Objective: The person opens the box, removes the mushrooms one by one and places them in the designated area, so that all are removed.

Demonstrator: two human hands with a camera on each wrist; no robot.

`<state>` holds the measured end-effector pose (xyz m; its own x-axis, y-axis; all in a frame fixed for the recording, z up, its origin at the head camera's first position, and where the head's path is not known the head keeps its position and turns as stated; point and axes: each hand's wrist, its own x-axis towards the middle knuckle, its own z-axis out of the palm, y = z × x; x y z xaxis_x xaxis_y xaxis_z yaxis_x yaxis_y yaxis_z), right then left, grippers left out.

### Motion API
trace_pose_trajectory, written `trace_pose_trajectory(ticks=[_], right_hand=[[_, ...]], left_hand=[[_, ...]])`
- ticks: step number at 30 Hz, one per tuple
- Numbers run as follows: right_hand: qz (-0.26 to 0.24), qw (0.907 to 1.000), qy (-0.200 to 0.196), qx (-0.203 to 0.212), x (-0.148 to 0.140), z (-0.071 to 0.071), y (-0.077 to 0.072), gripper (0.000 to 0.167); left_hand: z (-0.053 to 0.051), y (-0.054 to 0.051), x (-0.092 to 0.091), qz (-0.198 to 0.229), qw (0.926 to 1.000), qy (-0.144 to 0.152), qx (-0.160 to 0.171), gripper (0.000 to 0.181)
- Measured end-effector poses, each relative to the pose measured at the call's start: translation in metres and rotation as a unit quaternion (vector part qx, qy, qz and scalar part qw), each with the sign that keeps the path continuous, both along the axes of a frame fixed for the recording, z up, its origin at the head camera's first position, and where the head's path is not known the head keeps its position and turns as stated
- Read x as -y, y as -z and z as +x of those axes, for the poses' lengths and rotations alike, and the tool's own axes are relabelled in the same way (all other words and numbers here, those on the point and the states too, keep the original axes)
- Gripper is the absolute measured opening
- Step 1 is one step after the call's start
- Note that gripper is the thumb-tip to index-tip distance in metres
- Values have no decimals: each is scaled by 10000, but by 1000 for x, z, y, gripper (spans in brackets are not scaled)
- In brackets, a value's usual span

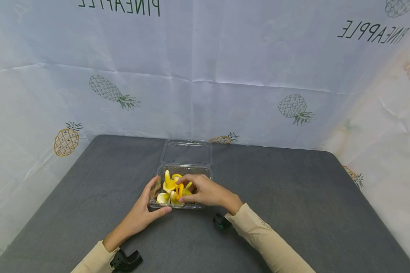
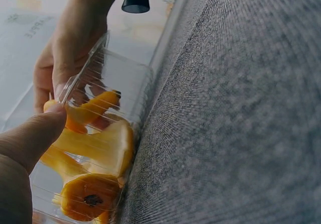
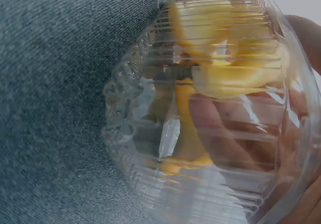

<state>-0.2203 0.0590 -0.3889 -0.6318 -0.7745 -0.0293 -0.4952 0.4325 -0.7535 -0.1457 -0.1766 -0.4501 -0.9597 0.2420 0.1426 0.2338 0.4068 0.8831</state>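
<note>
So this one looks midway to me. The right hand (image 1: 205,191) has its thumb and fingers closed narrow around one orange-yellow mushroom (image 1: 179,190), down inside a clear plastic clamshell box (image 1: 205,171). I'd call that a pinch, though the ribbed plastic smears things in both wrist views, so I can't swear to how firm it is or whether a second piece is touching those fingers.

The left hand (image 1: 143,210) holds the box at its near left corner, thumb along the front edge and fingers on the side wall, so that grip is on the plastic and not on any mushroom.

As for what's done: several mushrooms lie in the box around the pinch. A yellow mushroom with its stem up (image 1: 168,182) is just left of and beyond the fingertips, and a pale-capped mushroom (image 1: 163,198) is further left, toward the left hand. They're piled at odd angles, not lined up.

What's not done: the pinched one isn't let go of, and the hinged lid (image 1: 186,152) is folded back on the gray tabletop (image 1: 294,204), beyond both hands.
</note>
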Motion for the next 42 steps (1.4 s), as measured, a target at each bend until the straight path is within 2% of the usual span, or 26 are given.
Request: trace_pose_trajectory(ticks=[8,14,18,32,42], right_hand=[[-151,9993,295,-191,-3,3,-1,54],[-332,9982,491,-20,-7,3,0,51],[-484,9972,573,-61,-11,5,-1,50],[-1041,9903,879,-288,-26,16,-3,53],[-1343,9832,1213,-231,-34,24,-3,54]], left_hand=[[-1,1,0,26,9999,-34,99,97],[-1,0,1,143,9998,-14,130,96],[-1,-1,0,128,9998,-18,141,96],[-2,0,0,44,9998,-85,154,97],[0,-1,-1,-24,9999,-84,100,97]])
